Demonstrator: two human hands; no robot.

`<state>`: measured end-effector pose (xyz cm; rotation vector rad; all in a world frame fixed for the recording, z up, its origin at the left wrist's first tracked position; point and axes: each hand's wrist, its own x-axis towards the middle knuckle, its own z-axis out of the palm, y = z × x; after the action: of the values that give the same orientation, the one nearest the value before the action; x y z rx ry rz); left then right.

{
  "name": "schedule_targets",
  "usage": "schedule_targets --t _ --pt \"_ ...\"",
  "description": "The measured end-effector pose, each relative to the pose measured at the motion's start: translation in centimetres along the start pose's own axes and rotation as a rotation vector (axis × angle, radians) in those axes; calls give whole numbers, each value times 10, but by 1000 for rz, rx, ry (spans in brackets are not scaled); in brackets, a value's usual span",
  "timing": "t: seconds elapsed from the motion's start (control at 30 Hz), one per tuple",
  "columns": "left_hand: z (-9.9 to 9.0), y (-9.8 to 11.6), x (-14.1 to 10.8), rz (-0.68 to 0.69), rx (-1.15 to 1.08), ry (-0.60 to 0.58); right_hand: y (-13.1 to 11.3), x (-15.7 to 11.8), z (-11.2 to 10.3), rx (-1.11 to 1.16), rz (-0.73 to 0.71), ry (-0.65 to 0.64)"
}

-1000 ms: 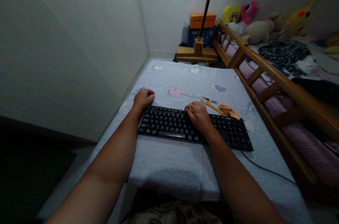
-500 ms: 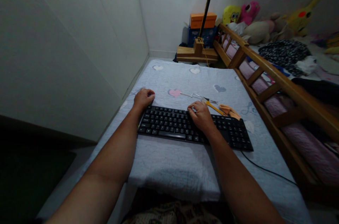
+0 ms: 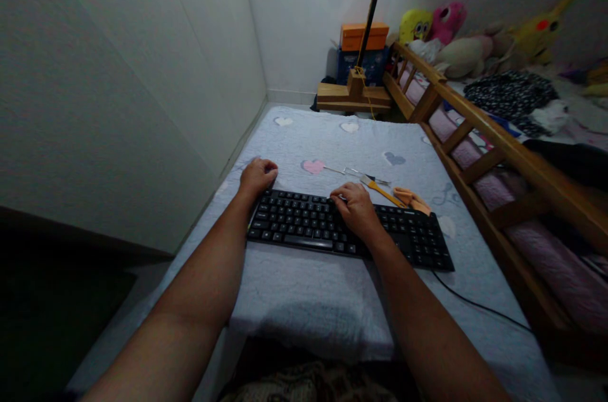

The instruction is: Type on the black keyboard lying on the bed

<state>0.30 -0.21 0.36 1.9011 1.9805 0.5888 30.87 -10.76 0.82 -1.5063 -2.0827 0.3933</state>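
A black keyboard [image 3: 304, 225] lies on the pale blue quilted cover, slightly slanted. At its upper left corner rests my left hand [image 3: 259, 175], fingers curled together; what they grip, if anything, is hidden. Over the keyboard's middle is my right hand [image 3: 354, 204], thumb and fingers pinched near the top row of keys. Whatever sits in that pinch is too small to make out. Just beyond the right hand lies a brush with a yellow handle [image 3: 384, 193], near a thin wire tool [image 3: 354, 172]. A folded orange cloth [image 3: 412, 199] is behind the keyboard's right part.
The keyboard's cable [image 3: 479, 307] trails right across the cover [image 3: 304, 301]. A wooden bed rail [image 3: 498, 130] borders the right side, with plush toys behind it. A white panel [image 3: 142, 85] stands on the left. Beyond the far edge are a wooden stand [image 3: 354, 97] and an orange box [image 3: 363, 37].
My right hand has slid slightly left along the keyboard's top row, uncovering more of the brush's bristle end. My left hand and the keyboard stay where they were.
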Motion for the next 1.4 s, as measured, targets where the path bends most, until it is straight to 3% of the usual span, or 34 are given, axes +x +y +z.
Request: schedule_targets --t 0.63,1.4 --pt "1 -1 0 8 -15 5 7 -5 -7 -13 4 86" --pt "2 -4 1 3 -10 7 -3 -9 -13 -14 -8 26"
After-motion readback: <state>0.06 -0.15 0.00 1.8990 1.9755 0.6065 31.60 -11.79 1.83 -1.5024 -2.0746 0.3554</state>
